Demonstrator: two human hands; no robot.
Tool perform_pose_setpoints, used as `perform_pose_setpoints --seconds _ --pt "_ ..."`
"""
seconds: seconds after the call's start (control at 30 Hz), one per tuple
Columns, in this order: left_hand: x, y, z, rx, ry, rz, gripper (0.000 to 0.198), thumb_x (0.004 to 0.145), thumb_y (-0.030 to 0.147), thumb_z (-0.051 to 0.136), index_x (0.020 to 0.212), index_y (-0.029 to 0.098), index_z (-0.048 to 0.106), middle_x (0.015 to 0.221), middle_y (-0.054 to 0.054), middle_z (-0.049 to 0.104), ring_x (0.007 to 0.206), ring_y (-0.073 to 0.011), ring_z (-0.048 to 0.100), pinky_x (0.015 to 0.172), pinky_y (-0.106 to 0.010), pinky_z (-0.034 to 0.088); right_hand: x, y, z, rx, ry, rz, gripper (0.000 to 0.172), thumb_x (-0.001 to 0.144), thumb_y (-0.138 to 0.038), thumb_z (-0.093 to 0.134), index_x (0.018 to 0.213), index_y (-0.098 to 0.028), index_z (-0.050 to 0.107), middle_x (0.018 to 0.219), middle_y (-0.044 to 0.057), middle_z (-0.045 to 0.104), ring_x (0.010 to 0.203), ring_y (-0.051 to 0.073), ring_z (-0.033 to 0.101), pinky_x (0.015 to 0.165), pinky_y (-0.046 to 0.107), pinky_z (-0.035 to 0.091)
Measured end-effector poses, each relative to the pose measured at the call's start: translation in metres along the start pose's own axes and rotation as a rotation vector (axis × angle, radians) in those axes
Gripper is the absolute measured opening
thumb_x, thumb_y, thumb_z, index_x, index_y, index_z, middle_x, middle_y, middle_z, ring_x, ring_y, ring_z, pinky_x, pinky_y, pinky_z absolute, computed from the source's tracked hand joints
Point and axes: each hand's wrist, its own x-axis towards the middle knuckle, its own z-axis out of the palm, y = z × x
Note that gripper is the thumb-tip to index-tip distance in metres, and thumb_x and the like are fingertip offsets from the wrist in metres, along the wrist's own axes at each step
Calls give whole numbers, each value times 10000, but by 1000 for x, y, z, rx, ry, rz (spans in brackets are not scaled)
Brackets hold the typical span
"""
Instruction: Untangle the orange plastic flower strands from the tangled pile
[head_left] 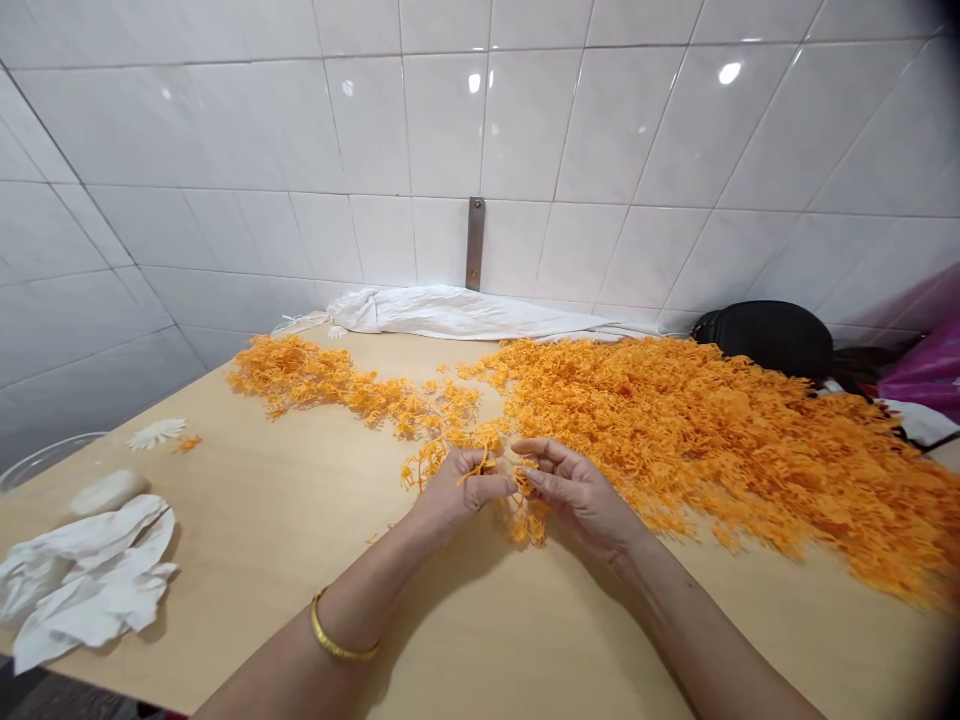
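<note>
Close together over the middle of the table, my two hands work on small orange plastic flower pieces. Thumb and fingers of my left hand are pinched on an orange flower piece whose thin strands stick out above the fingers. My right hand pinches a small orange piece between thumb and index finger, right beside the left thumb. Below the fingertips hangs or lies another orange cluster; I cannot tell whether it is joined to what I hold. Just beyond my right hand spreads a big heap of orange pieces.
A smaller orange pile lies at the back left of the wooden table. Crumpled white tissue, a white oval object and a white flower piece are at left. White cloth and a black rounded object sit along the tiled wall.
</note>
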Motion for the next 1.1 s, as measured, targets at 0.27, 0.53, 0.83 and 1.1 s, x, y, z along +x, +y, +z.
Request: perform_pose_setpoints --seconds 0.27,0.53,0.83,1.1 --pt "4 -7 4 -88 53 -115 132 556 193 626 583 161 501 416 62 381 389 -45 285 424 -214 189 2 5 2 15 104 -35 294 606 -253 677 882 -207 587 792 8 571 734 119 536 661 240 419" --pt "4 -5 4 -102 116 -145 153 565 213 618 524 150 484 403 60 370 388 -42 274 420 -219 175 -1 0 6 -19 116 -28 359 608 -238 666 950 -237 556 943 16 549 743 110 533 640 230 423" --pt "9 -10 0 -72 175 -93 191 604 246 578 528 160 425 382 73 320 355 -35 243 397 -221 136 0 3 3 -13 107 24 319 670 -205 608 979 -236 534 871 -8 544 536 51 436 523 204 371" --pt "4 -11 5 73 -63 -26 169 649 238 510 516 144 467 444 28 418 389 -48 320 416 -218 217 1 9 9 -328 -29 -94 200 752 -366 537 790 -176 585 595 -12 540 563 116 504 556 244 391"
